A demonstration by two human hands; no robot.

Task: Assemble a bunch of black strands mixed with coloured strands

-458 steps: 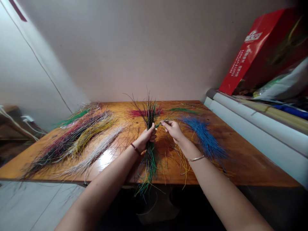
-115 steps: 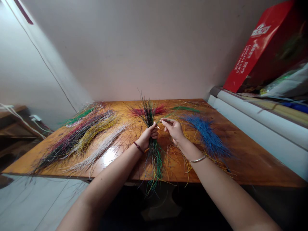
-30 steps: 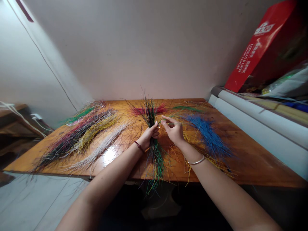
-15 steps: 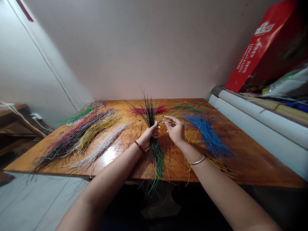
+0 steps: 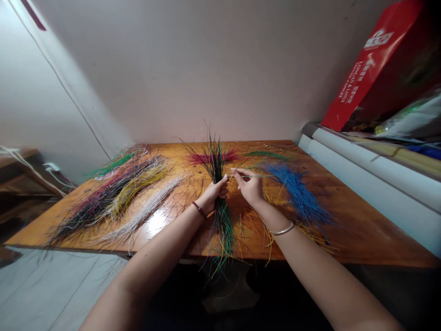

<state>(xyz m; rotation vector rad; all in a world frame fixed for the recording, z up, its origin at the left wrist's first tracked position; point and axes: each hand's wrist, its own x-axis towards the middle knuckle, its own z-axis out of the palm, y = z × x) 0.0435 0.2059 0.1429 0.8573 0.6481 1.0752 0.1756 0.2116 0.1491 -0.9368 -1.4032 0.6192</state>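
Note:
My left hand (image 5: 217,194) is shut around an upright bundle of thin coloured strands (image 5: 215,161), mostly black and green with some yellow, whose ends fan out above and below my fist. My right hand (image 5: 248,187) sits just to the right of the bundle. Its thumb and fingertips pinch a single pale strand (image 5: 253,176) that runs sideways, from near the bundle towards the blue pile. Both hands are over the wooden table.
Sorted piles of blue (image 5: 298,200), red (image 5: 212,158), yellow (image 5: 138,186) and white (image 5: 144,207) strands lie on the varnished wooden table (image 5: 361,234). A red box (image 5: 372,64) and a plastic bag (image 5: 411,119) stand at the right, beyond a white ledge (image 5: 372,179).
My right hand has shifted slightly, and its fingers now pinch closer together on the sideways strand. My left hand still grips the bundle, and the view has tilted a little.

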